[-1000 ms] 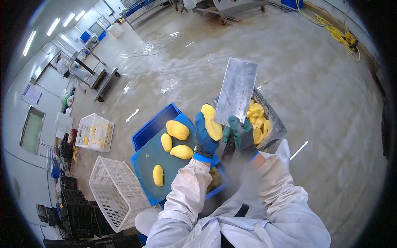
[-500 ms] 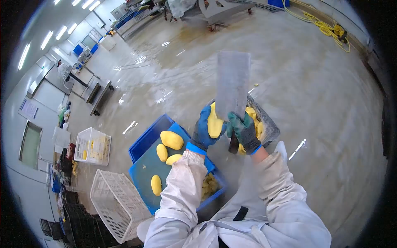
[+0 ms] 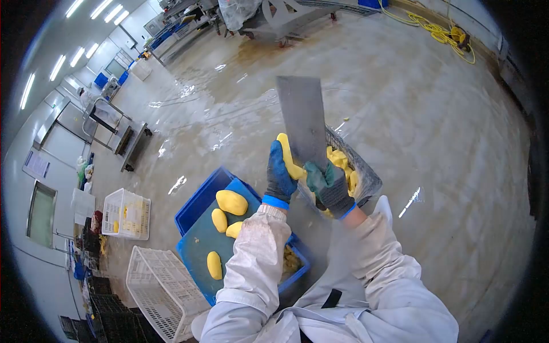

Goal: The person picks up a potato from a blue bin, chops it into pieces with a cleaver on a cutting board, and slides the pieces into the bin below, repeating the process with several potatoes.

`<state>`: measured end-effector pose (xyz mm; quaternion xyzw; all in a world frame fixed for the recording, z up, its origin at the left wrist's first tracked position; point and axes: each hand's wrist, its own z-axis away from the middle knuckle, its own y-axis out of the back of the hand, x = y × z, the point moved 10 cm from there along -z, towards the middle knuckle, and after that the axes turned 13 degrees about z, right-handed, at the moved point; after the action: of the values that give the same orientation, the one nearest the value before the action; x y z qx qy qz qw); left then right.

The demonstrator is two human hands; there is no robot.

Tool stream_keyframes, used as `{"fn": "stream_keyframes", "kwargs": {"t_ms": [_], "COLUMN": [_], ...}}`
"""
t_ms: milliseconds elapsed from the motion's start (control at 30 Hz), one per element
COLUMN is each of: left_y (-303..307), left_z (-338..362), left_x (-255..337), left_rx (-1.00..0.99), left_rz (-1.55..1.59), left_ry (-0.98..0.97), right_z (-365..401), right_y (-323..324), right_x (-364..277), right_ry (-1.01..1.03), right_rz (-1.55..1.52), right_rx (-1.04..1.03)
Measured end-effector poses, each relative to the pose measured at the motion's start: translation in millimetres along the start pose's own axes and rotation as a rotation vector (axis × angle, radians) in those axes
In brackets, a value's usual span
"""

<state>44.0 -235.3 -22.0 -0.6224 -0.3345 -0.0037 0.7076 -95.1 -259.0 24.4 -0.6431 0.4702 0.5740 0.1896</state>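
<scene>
Gripping a potato (image 3: 290, 161) with your left hand (image 3: 280, 176) and a cleaver (image 3: 303, 117) with your right hand (image 3: 331, 190), you hold both near a crate (image 3: 370, 184) of yellow chunks (image 3: 340, 162). Leftward, a blue bin (image 3: 305, 264) contains pale pieces (image 3: 290, 262).

Bright ceiling tubes (image 3: 58, 67); glare on floor (image 3: 446, 148); dark, curved edges.

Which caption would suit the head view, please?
Gloved left hand holds a yellow potato; gloved right hand grips a cleaver.
</scene>
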Motion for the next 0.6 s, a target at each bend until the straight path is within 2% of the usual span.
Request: {"fn": "stream_keyframes", "kwargs": {"t_ms": [33, 133, 233, 333, 400, 467, 533, 600], "left_y": [-2.7, -8.6, 8.1, 22.1, 54.1, 53.2, 22.8, 6.9], "left_z": [0.0, 0.7, 9.6, 12.7, 3.7, 8.4, 25.1, 28.6], "left_x": [-1.2, 6.6, 12.2, 20.8, 23.4, 30.3, 38.1, 38.7], "left_rx": [-0.025, -0.056, 0.123, 0.223, 0.231, 0.250, 0.277, 0.287], "left_rz": [-0.021, -0.139, -0.217, -0.476, -0.534, -0.620, -0.731, -0.924], "left_ry": [0.004, -0.121, -0.280, -0.396, -0.463, -0.590, -0.783, -0.799], "right_z": [0.5, 3.5, 9.8, 7.8, 6.6, 7.0, 5.4, 2.8], "right_y": [-1.5, 3.3, -2.8, -7.9, -14.5, -15.2, -12.4, -10.4], "right_x": [-1.1, -23.6, -36.3, -34.7, -26.4, -22.1, -23.3, -14.4], "right_ry": [0.007, 0.299, 0.407, 0.377, 0.366, 0.314, 0.229, 0.140], "right_rz": [0.059, 0.248, 0.417, 0.359, 0.379, 0.370, 0.330, 0.290], "right_rx": [-0.019, 0.165, 0.191, 0.181, 0.159, 0.140, 0.125, 0.141]}}
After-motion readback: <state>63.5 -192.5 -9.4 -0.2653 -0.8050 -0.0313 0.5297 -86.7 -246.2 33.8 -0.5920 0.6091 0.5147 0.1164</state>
